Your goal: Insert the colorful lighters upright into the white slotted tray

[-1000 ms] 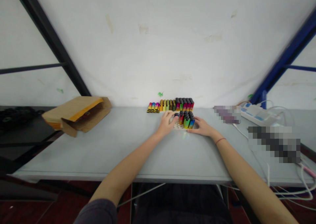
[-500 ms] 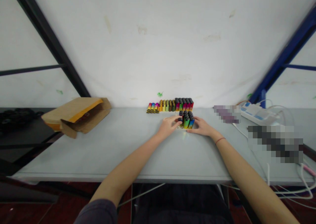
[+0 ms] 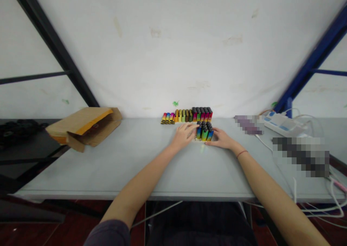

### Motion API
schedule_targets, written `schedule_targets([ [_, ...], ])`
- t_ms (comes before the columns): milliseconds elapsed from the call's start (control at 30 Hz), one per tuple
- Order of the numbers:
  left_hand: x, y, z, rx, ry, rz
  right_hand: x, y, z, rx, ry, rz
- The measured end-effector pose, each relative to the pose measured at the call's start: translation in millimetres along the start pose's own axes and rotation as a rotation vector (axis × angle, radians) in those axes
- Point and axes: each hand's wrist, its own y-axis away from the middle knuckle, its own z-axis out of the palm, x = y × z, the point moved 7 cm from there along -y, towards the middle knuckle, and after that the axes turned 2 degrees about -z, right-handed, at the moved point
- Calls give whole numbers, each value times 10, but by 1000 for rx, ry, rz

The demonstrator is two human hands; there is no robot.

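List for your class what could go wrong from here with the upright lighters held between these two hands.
The block of upright lighters stands tightly packed between the left hand and the right hand, so a slip might topple it. It also stands close to the back lighter row, so a falling lighter could perhaps knock that row over too.

A white wall (image 3: pixel 151 58) stands between a black frame (image 3: pixel 54 47) and blue frame (image 3: pixel 311 61).

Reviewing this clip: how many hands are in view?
2: the left hand on the left side of the lighter block, the right hand on its right side. No other hands show.
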Motion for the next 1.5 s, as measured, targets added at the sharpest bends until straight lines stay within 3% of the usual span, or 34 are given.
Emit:
schedule_targets([
  [100, -280, -97, -306, 170, -5, -116, 6, 0, 7, -19, 2, 7],
  [200, -779, -123, -722, 348, -132, -409, 19, 6, 17, -26, 8, 22],
  [300, -1216, -108, -995, 300, -290, -696, 30, 13, 33, -35, 12, 33],
  [400, -1409, -173, -1047, 110, -373, -804, 34, 16, 37, -36, 22, 40],
  [567, -1420, -356, -980, -10, -440, -850, 15, 12, 41, -43, 22, 29],
  [700, -1442, -404, -948, 0, -463, -902, 12, 5, 40, -30, 20, 32],
  [933, -1495, -339, -1096, 236, -216, -967, -30, 5, 4, -18, 14, 30],
  [1067, -1440, -267, -1135, 423, 122, -953, -20, 10, 11, -34, 31, 50],
  [1233, -1241, -77, -922, 545, 623, -920, 3, 11, 17, -28, 17, 49],
  [1500, -782, 14, -516, 456, 794, -751, 32, 14, 33, -35, 27, 36],
])
